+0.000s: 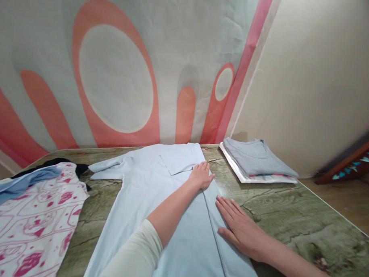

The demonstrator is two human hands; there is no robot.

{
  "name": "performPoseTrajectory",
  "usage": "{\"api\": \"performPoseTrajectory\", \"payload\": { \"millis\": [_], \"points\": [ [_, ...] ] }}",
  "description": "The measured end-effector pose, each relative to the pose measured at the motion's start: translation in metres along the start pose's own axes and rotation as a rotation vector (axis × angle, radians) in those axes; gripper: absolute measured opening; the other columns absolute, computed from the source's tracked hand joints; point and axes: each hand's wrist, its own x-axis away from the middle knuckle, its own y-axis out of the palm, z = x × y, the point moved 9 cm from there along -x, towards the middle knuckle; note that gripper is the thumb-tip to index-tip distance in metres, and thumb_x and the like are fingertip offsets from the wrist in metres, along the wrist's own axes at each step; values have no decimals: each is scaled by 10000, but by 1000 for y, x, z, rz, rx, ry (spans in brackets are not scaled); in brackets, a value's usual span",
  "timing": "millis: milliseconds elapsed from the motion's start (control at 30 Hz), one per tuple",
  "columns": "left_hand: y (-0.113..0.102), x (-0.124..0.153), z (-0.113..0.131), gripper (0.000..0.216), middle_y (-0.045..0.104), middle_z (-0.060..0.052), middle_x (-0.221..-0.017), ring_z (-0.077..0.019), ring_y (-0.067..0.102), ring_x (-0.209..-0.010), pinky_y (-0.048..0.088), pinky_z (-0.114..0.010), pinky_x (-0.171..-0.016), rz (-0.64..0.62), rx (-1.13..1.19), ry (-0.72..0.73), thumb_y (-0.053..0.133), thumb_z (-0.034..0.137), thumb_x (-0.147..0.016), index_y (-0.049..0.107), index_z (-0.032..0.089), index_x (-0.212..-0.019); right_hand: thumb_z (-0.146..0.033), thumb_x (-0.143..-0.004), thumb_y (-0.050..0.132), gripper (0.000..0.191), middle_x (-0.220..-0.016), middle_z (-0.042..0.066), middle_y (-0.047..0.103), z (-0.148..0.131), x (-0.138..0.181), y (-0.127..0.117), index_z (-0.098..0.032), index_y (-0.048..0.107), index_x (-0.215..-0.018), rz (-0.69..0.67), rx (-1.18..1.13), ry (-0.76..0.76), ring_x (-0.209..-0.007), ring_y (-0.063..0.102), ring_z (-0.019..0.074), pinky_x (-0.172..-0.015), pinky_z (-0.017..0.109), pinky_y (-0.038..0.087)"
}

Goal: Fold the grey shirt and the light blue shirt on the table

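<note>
A light blue shirt [158,186] lies spread on the table, its collar end toward the wall. Its right side is folded inward in a long strip, and the right sleeve lies folded across the upper part. The left sleeve [107,168] sticks out to the side. My left hand [201,176] rests on the folded sleeve near the upper right edge, fingers stretched forward. Lower down, my right hand [238,227] lies flat along the outer edge of the folded strip, fingers extended and the thumb on the cloth. Neither hand grips anything.
Folded garments, a grey top [259,157] over white cloth, are stacked at the back right. At the left lie a white garment with pink prints [39,226], a blue cloth [28,183] and black cloth. A wall with red shapes borders the wood-patterned table [290,215].
</note>
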Motion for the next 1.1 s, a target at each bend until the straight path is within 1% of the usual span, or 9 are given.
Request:
{"api": "performPoseTrajectory", "payload": {
  "millis": [200, 367, 567, 700, 833, 900, 967, 1067, 1100],
  "points": [
    [1, -20, -13, 696, 179, -127, -1472, -242, 138, -1352, 142, -392, -1085, 14, -7, -23, 181, 538, -889, 249, 64, -1394, -426, -933, 258, 553, -1475, 76, 203, 26, -28, -15, -161, 222, -1417, 26, -47, 45, -1354, 149, 194, -1105, 425, 168],
    [4, -32, -24, 696, 192, -107, -1472, -225, 134, -1354, 138, -385, -1087, 47, -14, -43, 163, 548, -886, 253, 82, -1395, -426, -922, 307, 576, -1481, 84, 180, 6, -50, -10, -172, 188, -1425, -25, -58, -101, -1357, 130, 201, -1107, 428, 153],
    [7, -34, -27, 662, 184, -80, -1478, -211, 130, -1356, 132, -379, -1089, 45, -11, -51, 159, 531, -890, 254, 118, -1398, -460, -896, 374, 666, -1489, 93, 84, -36, 5, -11, -163, 115, -1432, -173, -128, -272, -1361, 63, 224, -1112, 432, 123],
    [0, -30, -22, 653, 213, -106, -1466, -224, 155, -1348, 149, -389, -1083, 58, 4, -38, 180, 515, -899, 262, 92, -1389, -432, -899, 387, 633, -1476, 73, 145, -65, 41, -29, -201, 126, -1428, -332, -277, -360, -1352, 109, 218, -1110, 439, 114],
    [-21, -10, -8, 544, 304, -122, -1426, -214, 239, -1315, 182, -375, -1069, 115, 11, 20, 203, 418, -927, 334, 93, -1343, -418, -907, 371, 573, -1457, 24, 218, -80, 45, -46, -265, 164, -1418, -437, -389, -338, -1336, 174, 202, -1100, 423, 173],
    [-31, 12, 5, 486, 335, -120, -1408, -201, 262, -1303, 185, -362, -1067, 153, 4, 68, 207, 344, -935, 351, 97, -1327, -405, -912, 355, 531, -1450, -1, 254, -69, 31, -51, -294, 207, -1410, -327, -409, -265, -1332, 205, 197, -1094, 405, 215],
    [-35, 43, 20, 466, 326, -127, -1411, -204, 259, -1304, 169, -367, -1072, 141, -7, 124, 233, 299, -926, 343, 93, -1330, -391, -921, 317, 485, -1445, 6, 285, -44, 9, -55, -284, 284, -1393, -114, -408, -161, -1331, 226, 208, -1087, 418, 235],
    [-30, 99, 46, 496, 314, -134, -1418, -231, 245, -1313, 175, -392, -1068, 35, 23, 198, 268, 372, -914, 362, 108, -1323, -380, -934, 257, 468, -1430, 52, 330, 0, -30, -54, -223, 365, -1361, 196, -426, -56, -1317, 270, 209, -1084, 438, 241],
    [-30, 118, 55, 528, 324, -144, -1411, -241, 237, -1318, 171, -403, -1068, 9, 41, 234, 268, 410, -910, 362, 97, -1325, -384, -934, 254, 476, -1427, 63, 335, 11, -44, -49, -208, 353, -1365, 241, -419, -54, -1315, 276, 200, -1084, 432, 246]
  ]
}}
